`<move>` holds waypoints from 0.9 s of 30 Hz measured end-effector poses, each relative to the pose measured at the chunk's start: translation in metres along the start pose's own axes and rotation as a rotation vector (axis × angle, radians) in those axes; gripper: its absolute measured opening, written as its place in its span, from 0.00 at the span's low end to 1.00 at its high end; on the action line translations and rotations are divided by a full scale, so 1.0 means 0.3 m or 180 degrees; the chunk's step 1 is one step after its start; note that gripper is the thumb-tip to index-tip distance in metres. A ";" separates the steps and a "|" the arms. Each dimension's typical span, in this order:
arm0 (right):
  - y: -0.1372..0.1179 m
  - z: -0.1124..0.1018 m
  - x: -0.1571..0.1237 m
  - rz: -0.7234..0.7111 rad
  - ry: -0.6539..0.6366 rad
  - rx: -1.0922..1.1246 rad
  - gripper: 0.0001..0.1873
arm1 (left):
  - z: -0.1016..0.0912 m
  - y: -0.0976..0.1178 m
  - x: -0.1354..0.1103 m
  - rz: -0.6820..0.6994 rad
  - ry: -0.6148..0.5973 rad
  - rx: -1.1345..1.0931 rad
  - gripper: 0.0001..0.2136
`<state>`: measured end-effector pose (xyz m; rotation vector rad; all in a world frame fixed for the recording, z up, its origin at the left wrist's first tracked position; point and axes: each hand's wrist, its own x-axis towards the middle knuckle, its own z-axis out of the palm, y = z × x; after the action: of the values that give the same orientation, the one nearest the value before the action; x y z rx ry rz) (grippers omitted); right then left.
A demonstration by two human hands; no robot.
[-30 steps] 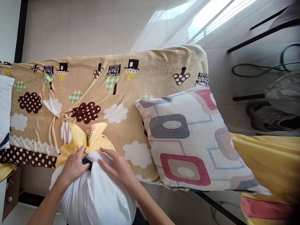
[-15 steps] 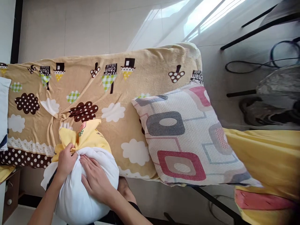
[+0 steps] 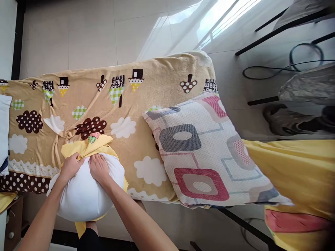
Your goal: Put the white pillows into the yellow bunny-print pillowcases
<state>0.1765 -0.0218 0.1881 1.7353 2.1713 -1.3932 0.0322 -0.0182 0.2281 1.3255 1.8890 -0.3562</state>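
A white pillow insert (image 3: 83, 193) bulges out of a yellow printed pillowcase (image 3: 87, 147) at the near edge of the blanket-covered bed. My left hand (image 3: 69, 166) is closed on the pillowcase's edge at the top of the insert. My right hand (image 3: 98, 168) lies beside it, fingers pressed flat on the white insert near the case's opening. The rest of the case is hidden under the insert.
A tan blanket (image 3: 146, 90) with clouds and ice-cream prints covers the bed. A patterned pillow (image 3: 201, 153) lies to the right, and yellow fabric (image 3: 300, 170) beyond it. A white pillow (image 3: 4, 132) sits at the left edge. Cables (image 3: 282, 68) lie on the tiled floor.
The insert has shifted up and away onto the bed edge. My right hand slid from its right side to the top beside my left hand. More yellow case now shows below.
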 end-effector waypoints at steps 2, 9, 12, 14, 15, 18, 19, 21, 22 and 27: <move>0.009 -0.041 0.001 0.0006 -0.0100 0.0116 0.23 | -0.032 -0.007 -0.001 0.0172 -0.0335 -0.0554 0.14; 0.208 -0.166 -0.174 -0.0487 0.0401 0.0988 0.22 | 0.006 0.022 -0.037 -0.0002 -0.0263 -0.0062 0.21; 0.225 -0.109 -0.323 -0.0793 0.0569 0.0383 0.33 | 0.043 0.033 -0.024 -0.0054 0.0006 0.0347 0.16; 0.185 -0.028 -0.388 -0.1054 0.0483 0.0202 0.41 | 0.055 0.019 -0.015 -0.0159 0.0275 0.0475 0.11; 0.156 0.017 -0.399 -0.1184 0.0443 0.0150 0.42 | 0.058 0.007 -0.014 -0.0245 0.0437 0.0516 0.08; 0.074 0.136 -0.332 -0.1447 0.0297 0.0026 0.38 | 0.061 -0.040 -0.017 -0.0434 0.0970 0.0556 0.07; 0.055 0.163 -0.283 -0.1478 0.0238 -0.0012 0.36 | 0.061 -0.054 -0.018 -0.0448 0.1130 0.0571 0.07; 0.033 0.197 -0.166 -0.1409 0.0160 -0.0086 0.34 | 0.061 -0.069 -0.016 -0.0432 0.1351 0.0637 0.08; 0.028 0.207 -0.106 -0.1328 0.0147 -0.0124 0.34 | 0.061 -0.070 -0.010 -0.0400 0.1402 0.0683 0.08; 0.025 0.208 0.099 -0.0842 0.0086 0.0014 0.35 | 0.027 -0.049 0.064 -0.0326 0.1096 0.1104 0.11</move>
<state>0.1415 -0.0393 0.1305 1.5200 2.4888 -1.4325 0.0199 -0.0164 0.2057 1.6013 2.2616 -0.5568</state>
